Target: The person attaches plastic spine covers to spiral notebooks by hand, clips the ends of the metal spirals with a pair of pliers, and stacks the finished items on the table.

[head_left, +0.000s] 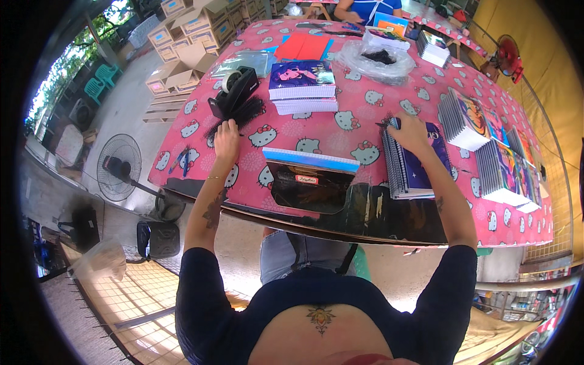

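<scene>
My left hand [227,141] is closed at the near end of a bundle of thin black strands [246,111], left of centre on the table. Its fingertips are partly hidden. My right hand [410,131] is bent over the far end of a stack of spiral notebooks [421,161] with dark purple covers. Its fingers are curled around something small and dark by the coil, too small to name. Between my hands stands a black stand [310,188] with a small label, and a light blue edge [313,159] runs along its top.
Beyond my hands are a black tape dispenser [234,91], a notebook stack [303,91], red sheets [303,46] and a clear plastic bag [374,64]. More notebook stacks [468,121] line the right. Blue-handled scissors [179,161] lie left. A person [368,9] is across the table.
</scene>
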`<state>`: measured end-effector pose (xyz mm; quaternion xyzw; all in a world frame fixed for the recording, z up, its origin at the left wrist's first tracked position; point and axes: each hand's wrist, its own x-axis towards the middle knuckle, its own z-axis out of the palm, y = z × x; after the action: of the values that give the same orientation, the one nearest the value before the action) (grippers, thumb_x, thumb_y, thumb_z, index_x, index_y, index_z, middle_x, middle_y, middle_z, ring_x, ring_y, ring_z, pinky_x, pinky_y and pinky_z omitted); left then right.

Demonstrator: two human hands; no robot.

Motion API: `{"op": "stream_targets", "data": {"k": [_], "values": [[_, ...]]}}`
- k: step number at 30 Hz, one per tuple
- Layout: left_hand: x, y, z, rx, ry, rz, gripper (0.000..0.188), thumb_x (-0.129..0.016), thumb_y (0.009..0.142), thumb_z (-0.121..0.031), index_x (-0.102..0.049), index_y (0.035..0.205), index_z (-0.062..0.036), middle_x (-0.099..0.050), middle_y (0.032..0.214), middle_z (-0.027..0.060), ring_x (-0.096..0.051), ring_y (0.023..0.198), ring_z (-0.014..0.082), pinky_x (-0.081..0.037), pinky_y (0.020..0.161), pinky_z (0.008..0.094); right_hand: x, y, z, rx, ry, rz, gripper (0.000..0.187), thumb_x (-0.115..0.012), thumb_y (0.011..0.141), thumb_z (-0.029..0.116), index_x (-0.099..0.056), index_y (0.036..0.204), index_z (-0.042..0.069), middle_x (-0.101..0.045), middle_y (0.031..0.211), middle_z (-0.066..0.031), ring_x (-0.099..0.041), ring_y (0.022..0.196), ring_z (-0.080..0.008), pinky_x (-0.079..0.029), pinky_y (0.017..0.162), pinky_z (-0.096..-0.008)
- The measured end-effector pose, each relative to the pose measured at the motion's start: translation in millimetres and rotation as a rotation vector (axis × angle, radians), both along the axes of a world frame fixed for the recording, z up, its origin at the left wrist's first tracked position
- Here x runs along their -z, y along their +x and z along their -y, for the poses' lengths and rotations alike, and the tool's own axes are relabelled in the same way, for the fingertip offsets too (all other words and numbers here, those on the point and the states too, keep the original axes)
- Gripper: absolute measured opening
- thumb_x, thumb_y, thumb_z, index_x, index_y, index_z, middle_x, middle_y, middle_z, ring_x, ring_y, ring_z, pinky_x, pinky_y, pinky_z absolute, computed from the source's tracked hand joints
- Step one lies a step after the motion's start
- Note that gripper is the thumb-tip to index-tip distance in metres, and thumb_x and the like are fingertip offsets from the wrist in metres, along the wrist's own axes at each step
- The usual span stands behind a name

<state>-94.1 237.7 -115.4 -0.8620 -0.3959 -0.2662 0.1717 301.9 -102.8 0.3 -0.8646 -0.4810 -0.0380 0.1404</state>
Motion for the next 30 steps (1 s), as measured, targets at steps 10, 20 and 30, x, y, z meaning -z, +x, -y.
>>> {"op": "stream_targets", "data": {"k": [10, 20, 30], "values": [[-79.8, 31.0, 69.5, 0.263, -0.258, 0.45, 0.036, -0.058, 0.092, -0.005, -0.059, 0.127, 0.0004, -0.063, 0.091, 0.0191, -0.065, 0.081, 0.0369, -0.054, 0.071, 0.0458, -39.9, -246.0, -43.0, -0.651, 0.518, 0.138, 0.047, -0.071, 0.088, 0.028, -0.061, 0.128, 0.005, -0.055, 0.137, -0.0171, -0.055, 0.123, -0.0355, -0.043, 0.102, -0.0448], [-109.1, -27.1, 199.1, 0.47, -0.568, 0.654, 0.021, -0.068, 0.092, -0.006, -0.07, 0.113, -0.0005, -0.066, 0.085, 0.0136, -0.064, 0.069, 0.021, -0.051, 0.063, 0.0327, -11.1, -233.8, -69.7, -0.688, 0.377, -0.035, 0.013, -0.065, 0.092, 0.022, -0.067, 0.092, 0.009, -0.069, 0.074, -0.0101, -0.067, 0.062, -0.0325, -0.052, 0.056, -0.0442], [-98.9, -23.9, 201.5, 0.42, -0.351, 0.651, 0.018, -0.076, 0.085, -0.007, -0.073, 0.102, -0.0022, -0.069, 0.088, 0.0127, -0.064, 0.071, 0.0248, -0.05, 0.065, 0.0352, -9.8, -232.7, -70.5, -0.686, 0.447, -0.053, 0.01, -0.065, 0.092, 0.019, -0.065, 0.09, 0.009, -0.068, 0.071, -0.0109, -0.066, 0.06, -0.0331, -0.051, 0.055, -0.0452]]}}
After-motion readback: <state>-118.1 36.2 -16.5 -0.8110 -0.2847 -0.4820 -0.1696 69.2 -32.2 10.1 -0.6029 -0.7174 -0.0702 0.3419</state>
